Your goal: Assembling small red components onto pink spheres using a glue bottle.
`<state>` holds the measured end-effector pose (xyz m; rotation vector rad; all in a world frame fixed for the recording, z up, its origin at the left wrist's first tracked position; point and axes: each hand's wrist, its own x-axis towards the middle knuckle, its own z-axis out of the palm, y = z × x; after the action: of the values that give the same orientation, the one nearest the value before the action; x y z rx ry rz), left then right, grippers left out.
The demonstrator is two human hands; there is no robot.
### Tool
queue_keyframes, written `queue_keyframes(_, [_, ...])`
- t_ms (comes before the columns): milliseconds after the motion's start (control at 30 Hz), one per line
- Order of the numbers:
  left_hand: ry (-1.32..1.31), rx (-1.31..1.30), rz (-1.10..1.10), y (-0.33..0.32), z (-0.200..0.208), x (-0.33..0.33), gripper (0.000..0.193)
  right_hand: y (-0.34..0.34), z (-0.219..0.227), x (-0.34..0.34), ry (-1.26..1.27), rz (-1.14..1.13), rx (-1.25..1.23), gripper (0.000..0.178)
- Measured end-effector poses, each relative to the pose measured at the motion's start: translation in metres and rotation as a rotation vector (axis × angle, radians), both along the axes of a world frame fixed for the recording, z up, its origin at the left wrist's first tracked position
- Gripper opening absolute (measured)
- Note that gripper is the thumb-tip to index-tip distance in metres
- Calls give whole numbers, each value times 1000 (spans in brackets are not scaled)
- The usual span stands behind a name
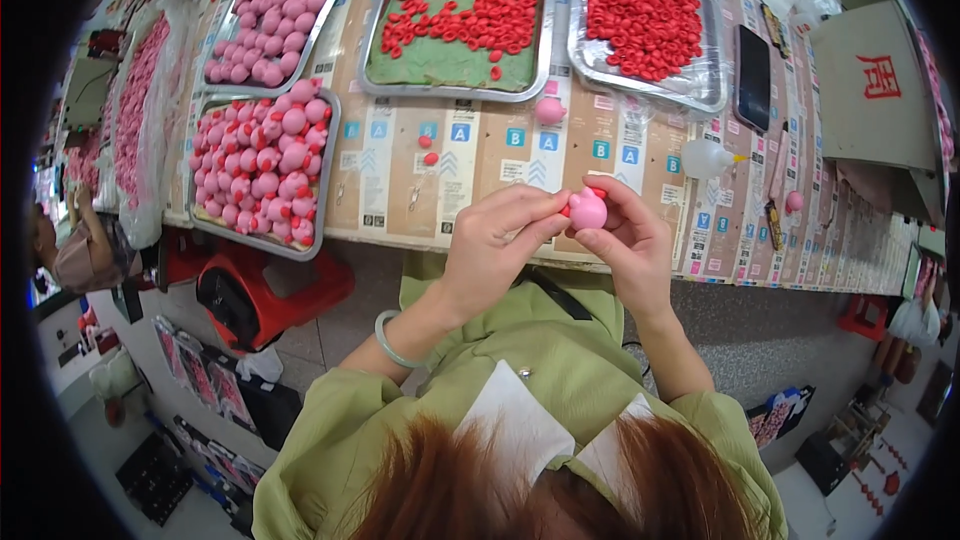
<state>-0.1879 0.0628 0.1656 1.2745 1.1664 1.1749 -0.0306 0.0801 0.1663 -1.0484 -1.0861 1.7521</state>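
Head view shows two bare hands close together over the near edge of a long brown surface [480, 175] with blue and pink squares printed on it. The right hand [635, 235] pinches a shiny pink round ball [587, 211] between its thumb and fingers. The left hand [505, 245] has its thumb and pointing finger pressed together on a small red piece [566, 210] at the left side of the ball. A pale green round bracelet [391, 342] sits on the left wrist.

Just past the hands, another pink round ball [549, 110] rests on the surface. Two small red bits [428, 150] lie to the left, near each other.

On the near left is a shiny metal tray [327, 172] full of pink balls with red parts on them. Behind it, a far left metal tray [322, 38] holds plain pink balls. In the far middle, a metal tray with a green bottom [400, 67] holds lots of little red rings. Right beside it, a silver tray [708, 70] has a big heap of red rings.

To the right are a black phone [752, 78] and a whitish bottle with a yellow tip [706, 159]. A red plastic stool [300, 290] stands on the floor, on the left.
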Motion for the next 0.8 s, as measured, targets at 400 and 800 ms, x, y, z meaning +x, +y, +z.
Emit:
queue_keyframes(400, [-1230,-697,-452,-7,-4,20,59,2,27,35,-398,155,686,53])
queue_keyframes(800, [-1052,-595,-79,1,-43,2,41,155,-73,186,-1298,-545,694,58])
